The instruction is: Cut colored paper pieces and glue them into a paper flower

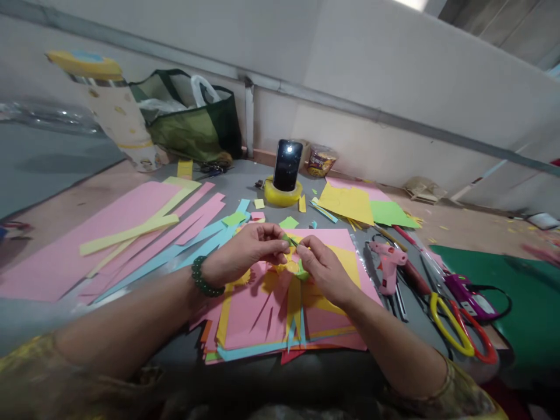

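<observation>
Over a stack of coloured paper sheets (258,315), my two hands meet fingertip to fingertip. My left hand (258,245), with a green bead bracelet (202,277) at the wrist, pinches a small green paper piece (290,240). From the other side my right hand (321,262) has its fingers closed on the same piece. Just beneath the fingers is a yellow and green paper shape (292,267), partly hidden by them. Yellow and blue strips (295,309) hang down from it over the pink sheet.
Pink, yellow and blue strips (175,245) spread to the left. A pink glue gun (388,265) and scissors (461,332) lie at the right. Behind stand a phone (287,165) on a yellow tape roll (283,192), a tumbler (114,111) and a green bag (192,128).
</observation>
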### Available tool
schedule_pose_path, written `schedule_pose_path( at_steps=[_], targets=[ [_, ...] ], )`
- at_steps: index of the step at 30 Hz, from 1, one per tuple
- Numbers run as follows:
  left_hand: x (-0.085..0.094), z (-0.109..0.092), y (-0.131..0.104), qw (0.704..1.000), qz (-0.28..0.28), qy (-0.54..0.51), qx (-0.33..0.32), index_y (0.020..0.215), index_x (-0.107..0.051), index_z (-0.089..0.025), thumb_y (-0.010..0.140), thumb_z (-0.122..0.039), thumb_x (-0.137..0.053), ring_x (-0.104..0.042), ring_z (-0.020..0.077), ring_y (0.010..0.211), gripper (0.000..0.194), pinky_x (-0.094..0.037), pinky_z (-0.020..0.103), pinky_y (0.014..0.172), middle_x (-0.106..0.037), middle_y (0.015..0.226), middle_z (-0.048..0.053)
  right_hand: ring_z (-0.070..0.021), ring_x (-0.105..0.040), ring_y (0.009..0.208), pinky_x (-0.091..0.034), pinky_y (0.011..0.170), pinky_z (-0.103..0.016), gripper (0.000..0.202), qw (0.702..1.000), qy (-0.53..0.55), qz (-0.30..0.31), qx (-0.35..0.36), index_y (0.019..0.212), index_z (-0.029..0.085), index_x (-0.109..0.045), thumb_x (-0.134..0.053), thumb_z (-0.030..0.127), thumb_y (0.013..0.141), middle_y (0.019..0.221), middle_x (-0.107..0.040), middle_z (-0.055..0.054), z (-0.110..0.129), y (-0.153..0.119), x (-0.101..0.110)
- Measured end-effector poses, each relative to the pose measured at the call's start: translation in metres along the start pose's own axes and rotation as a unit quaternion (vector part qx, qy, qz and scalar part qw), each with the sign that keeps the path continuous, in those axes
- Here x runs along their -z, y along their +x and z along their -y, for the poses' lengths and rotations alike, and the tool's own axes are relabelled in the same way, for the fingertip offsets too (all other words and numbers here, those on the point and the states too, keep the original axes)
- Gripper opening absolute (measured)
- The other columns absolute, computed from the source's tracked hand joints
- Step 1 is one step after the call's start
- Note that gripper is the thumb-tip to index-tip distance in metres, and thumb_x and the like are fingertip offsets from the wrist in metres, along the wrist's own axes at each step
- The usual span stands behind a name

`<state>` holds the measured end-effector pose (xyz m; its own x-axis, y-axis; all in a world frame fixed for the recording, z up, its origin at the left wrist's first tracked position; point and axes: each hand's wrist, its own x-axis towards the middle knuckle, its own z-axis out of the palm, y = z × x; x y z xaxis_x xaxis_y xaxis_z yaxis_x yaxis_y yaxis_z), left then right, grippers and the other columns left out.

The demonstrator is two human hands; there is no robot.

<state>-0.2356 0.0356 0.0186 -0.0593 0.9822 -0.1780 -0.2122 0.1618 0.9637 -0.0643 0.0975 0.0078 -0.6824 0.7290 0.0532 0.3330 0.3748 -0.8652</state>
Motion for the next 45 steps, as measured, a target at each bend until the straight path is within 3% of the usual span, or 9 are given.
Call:
schedule_pose_path(
  at_steps=[36, 45],
  targets=[
    [0.0006, -0.0038, -0.0014, 0.999, 0.018, 0.047, -0.003, 0.059, -0.063, -0.016, 0.066, -0.023, -0.073, -0.052, 0.0083, 0.050, 0.014, -0.043, 0.020, 0.051, -0.059, 0.052, -0.003, -0.0132, -0.043, 0.057, -0.029, 0.055, -0.028, 0.025, 1.000, -0.022, 0.005, -0.004, 0.080, 0.024, -0.044, -0.045, 0.047, 0.089, 0.062, -0.048, 0.006, 0.0026, -0.0011, 0.0024],
    [0.0008, -0.0035, -0.0027, 0.999, 0.015, 0.029, 0.004, 0.069, -0.059, -0.017, 0.067, -0.027, -0.075, -0.056, 0.0099, 0.054, 0.018, -0.045, 0.022, 0.053, -0.060, 0.059, -0.004, -0.0133, -0.043, 0.056, -0.031, 0.056, -0.027, 0.025, 1.000, -0.029, -0.006, 0.007, 0.080, 0.024, -0.045, -0.045, 0.047, 0.090, 0.060, -0.048, 0.006, 0.0009, -0.0012, 0.0022]
  ],
)
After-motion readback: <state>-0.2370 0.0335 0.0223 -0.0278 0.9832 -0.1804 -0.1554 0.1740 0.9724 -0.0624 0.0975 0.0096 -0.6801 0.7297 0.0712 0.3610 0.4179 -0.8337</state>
